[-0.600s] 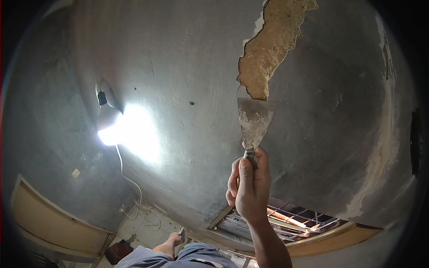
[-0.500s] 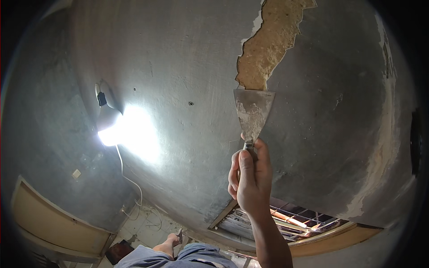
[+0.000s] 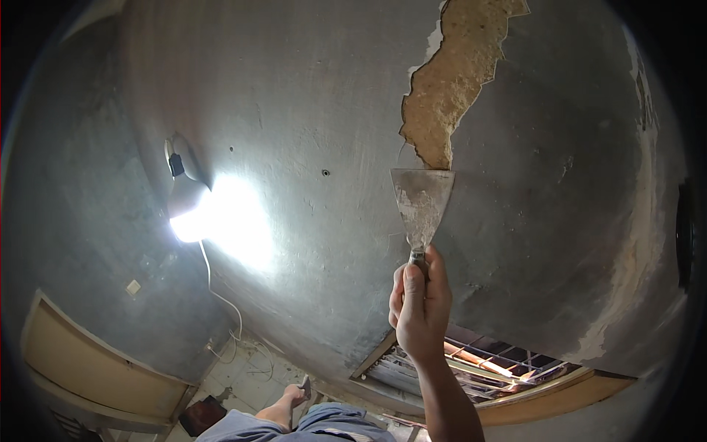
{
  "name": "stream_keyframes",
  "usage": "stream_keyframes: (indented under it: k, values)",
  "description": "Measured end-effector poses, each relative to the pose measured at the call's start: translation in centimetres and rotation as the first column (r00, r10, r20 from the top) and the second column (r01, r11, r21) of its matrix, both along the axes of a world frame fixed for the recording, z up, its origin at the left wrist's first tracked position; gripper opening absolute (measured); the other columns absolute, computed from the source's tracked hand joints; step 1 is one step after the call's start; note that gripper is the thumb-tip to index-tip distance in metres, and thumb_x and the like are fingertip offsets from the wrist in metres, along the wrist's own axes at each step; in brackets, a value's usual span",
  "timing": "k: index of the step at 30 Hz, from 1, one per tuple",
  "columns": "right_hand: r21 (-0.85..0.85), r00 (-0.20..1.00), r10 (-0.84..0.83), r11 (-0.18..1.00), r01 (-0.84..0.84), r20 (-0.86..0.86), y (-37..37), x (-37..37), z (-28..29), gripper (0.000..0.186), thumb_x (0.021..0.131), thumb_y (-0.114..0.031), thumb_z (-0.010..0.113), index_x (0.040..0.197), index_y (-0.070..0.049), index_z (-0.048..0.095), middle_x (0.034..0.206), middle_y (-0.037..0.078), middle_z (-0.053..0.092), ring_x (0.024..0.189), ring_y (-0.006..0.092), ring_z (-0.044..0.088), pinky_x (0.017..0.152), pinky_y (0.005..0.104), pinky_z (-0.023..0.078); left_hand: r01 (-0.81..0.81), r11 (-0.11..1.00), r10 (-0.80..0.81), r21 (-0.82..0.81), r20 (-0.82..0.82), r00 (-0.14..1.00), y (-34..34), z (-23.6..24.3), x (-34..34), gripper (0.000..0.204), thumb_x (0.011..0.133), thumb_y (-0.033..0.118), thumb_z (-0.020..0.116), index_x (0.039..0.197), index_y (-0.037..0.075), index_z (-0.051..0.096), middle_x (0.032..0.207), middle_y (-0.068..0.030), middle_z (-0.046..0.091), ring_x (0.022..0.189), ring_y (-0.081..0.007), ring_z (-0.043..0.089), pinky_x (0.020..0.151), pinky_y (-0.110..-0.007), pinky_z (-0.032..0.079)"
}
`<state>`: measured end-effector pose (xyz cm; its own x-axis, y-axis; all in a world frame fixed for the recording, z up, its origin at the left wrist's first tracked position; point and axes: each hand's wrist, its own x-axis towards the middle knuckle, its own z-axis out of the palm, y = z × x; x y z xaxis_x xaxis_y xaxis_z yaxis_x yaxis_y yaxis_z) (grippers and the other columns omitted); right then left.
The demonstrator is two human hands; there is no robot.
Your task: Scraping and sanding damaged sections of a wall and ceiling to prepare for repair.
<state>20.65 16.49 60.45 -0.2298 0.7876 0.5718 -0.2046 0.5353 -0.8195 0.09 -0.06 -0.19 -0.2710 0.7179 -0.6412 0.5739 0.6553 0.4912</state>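
Filling the far lower left, a framed tan panel (image 3: 96, 361) sits below a small pale plate (image 3: 132, 287) on the side wall (image 3: 81, 199). Next along, a lit lamp (image 3: 188, 197) hangs near the corner, its glare thrown sideways over the grey wall (image 3: 294, 96); placed so, it probably makes dents and rough edges show by their shadows. A white cord (image 3: 208, 276) drops from it toward the floor, seemingly routed out of the way. The person's leg (image 3: 282, 409) and shorts (image 3: 331, 423) show at the lower edge. The left hand is out of sight, so I cannot tell what it holds.

Right of centre, the right hand (image 3: 422, 306) is closed round the handle of a scraper (image 3: 422, 200), thumb laid along the near side, a grip that likely steadies the blade and lines it up with the forearm. The scraper points upward, its wide straight edge at the lower tip of a jagged tan patch (image 3: 460, 81) where the grey coating is missing; how firmly it presses is hard to tell. Below, to the right, is a barred opening (image 3: 508, 365). Farthest right, a rough pale strip (image 3: 630, 265) runs down, well apart from the hand.
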Motion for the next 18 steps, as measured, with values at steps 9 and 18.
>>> stream_keyframes:
  k: [9,18]
  values:
    - [-0.100,0.998,-0.002,0.995,0.009,0.071,-0.4,1.0,0.4,0.030,0.104,-0.009,0.047,0.132,0.003,0.047,0.072,0.000,0.049,0.059,0.0031,0.046,0.050,0.0203,0.039,0.135,0.987,-0.145,-0.083,-0.131,0.981,-0.3,3.0,0.8,0.032,0.094,0.020,0.046,0.108,0.006,0.071,0.104,-0.0117,0.072,0.098,-0.0267,0.069,0.076,-0.042,0.053]
    - [0.871,0.754,-0.596,0.487,0.064,0.278,0.1,-1.3,6.9,0.021,0.089,-0.006,0.061,0.109,-0.004,0.056,0.091,0.015,0.059,0.101,0.0320,0.063,0.095,0.0500,0.049,-0.057,0.989,0.045,-0.133,-0.085,0.995,-1.2,-2.4,-1.3,0.026,0.087,0.025,0.055,0.102,0.018,0.075,0.105,-0.0133,0.072,0.101,-0.0327,0.068,0.083,-0.036,0.054]
